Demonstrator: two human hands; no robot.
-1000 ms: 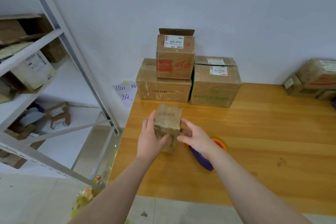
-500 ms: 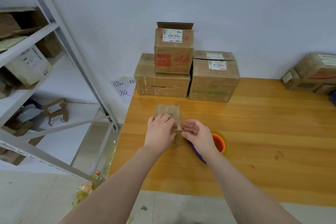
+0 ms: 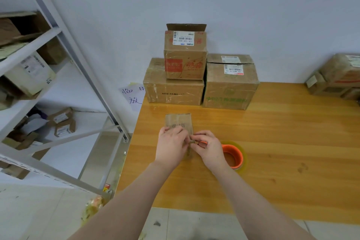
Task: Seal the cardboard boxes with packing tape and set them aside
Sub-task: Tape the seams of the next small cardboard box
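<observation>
A small brown cardboard box (image 3: 178, 121) sits on the wooden table (image 3: 272, 142) in front of me. My left hand (image 3: 172, 147) lies over its near top with the fingers curled down on it. My right hand (image 3: 208, 147) is at the box's right edge, pinching a small flap or bit of tape there. A roll of clear packing tape with an orange core (image 3: 234, 155) lies flat just right of my right hand, partly hidden by it.
Three larger boxes are stacked against the wall behind: a low one (image 3: 173, 93), an open-topped one (image 3: 185, 54) on it, and one (image 3: 230, 84) to the right. More boxes (image 3: 339, 76) sit at far right. A metal shelf rack (image 3: 58, 64) stands left of the table.
The small box was held up off the table between both hands; it now rests on the table, with my left hand on top and my right hand pinching at its right edge.
</observation>
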